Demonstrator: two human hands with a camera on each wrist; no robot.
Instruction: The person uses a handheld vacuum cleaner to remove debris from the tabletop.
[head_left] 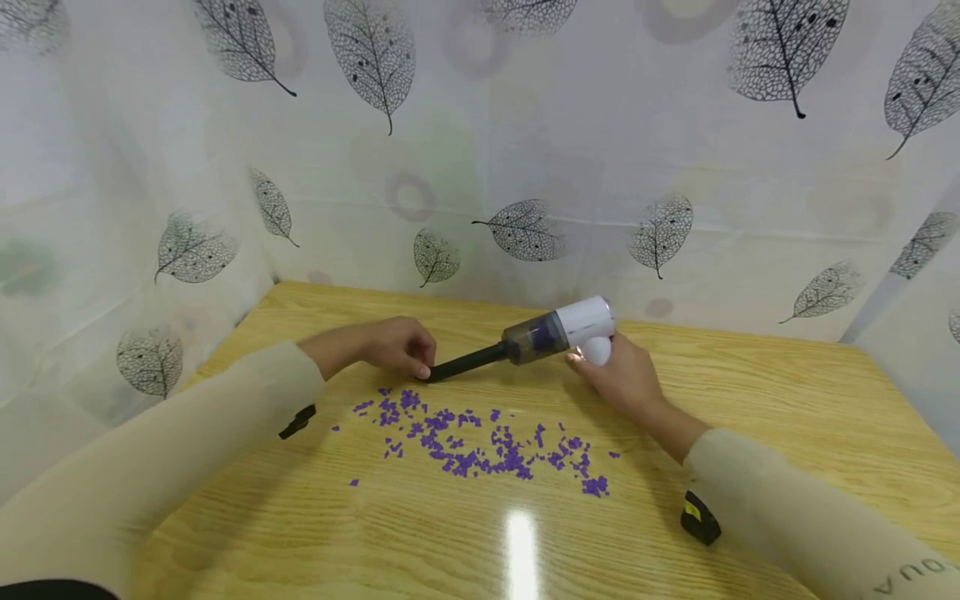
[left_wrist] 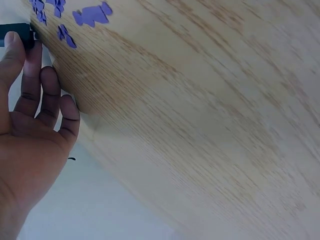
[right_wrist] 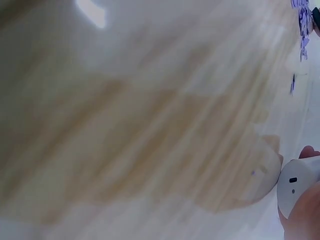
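The work in hand seems to be at its early stage, as I judge it. The purple bits point(head_left: 512, 461) lie loose on the table point(head_left: 420, 542), in a scattered band that goes from near the nozzle down toward the right, with a few strays apart from it. So nearly all the gathering looks left to do. Inside the see-through chamber point(head_left: 531, 338) there is something purple (whether it is collected bits or only a part of the machine, I cannot tell).

The handheld vacuum point(head_left: 585, 321) is beyond the band, tilted, with its white body higher than its dark nozzle point(head_left: 471, 363). The right hand point(head_left: 628, 375) is wrapped around the white handle. The left hand point(head_left: 399, 344) pinches the end of the nozzle between thumb and forefinger, its other fingers loosely bent. If the tip touches the wood, I cannot say.

About room: the far table edge runs behind the vacuum, close to the leaf-printed backdrop point(head_left: 465, 158), so backward movement is limited. The left edge is also rather near to the left forearm. The wood is wider toward the front and the right, and the bits stay well inside the edges, so a sweep across them should have enough space.
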